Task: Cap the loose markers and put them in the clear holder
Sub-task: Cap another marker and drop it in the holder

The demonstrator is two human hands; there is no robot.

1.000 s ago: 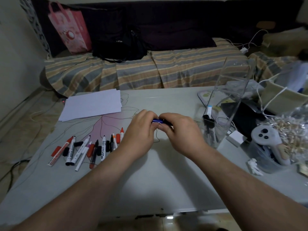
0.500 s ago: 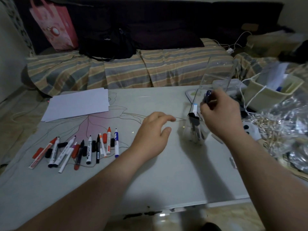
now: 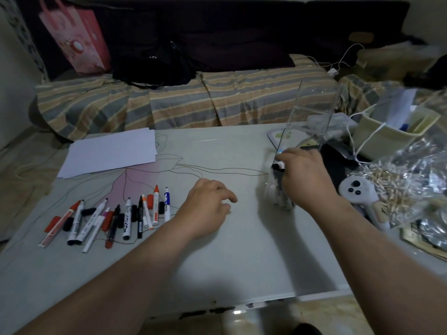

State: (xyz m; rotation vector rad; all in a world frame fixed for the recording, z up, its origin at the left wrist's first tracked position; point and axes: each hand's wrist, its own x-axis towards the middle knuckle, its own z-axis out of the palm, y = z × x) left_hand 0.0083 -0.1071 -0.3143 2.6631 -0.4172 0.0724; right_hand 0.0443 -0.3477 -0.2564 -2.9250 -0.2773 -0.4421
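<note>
Several loose markers (image 3: pixel 125 217): lying left of the left fingers, long axes pointing away from the person.
Left hand (image 3: pixel 205 209): nearer hand, fingers loosely curled, empty.
Right hand (image 3: pixel 306 178): at clear holder (image 3: pixel 312 112); fingers hidden, grip unclear.
Next reach: leftward.

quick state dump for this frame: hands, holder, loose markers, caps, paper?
Right hand: at the clear holder's front, fingers curled; grip hidden.
Left hand: open, empty, over the table.
Clear holder: upright, markers standing inside.
Loose markers: lying flat in a row, several uncapped.
Loose caps: off, scattered among the markers.
Paper: flat stack, untouched.
</note>
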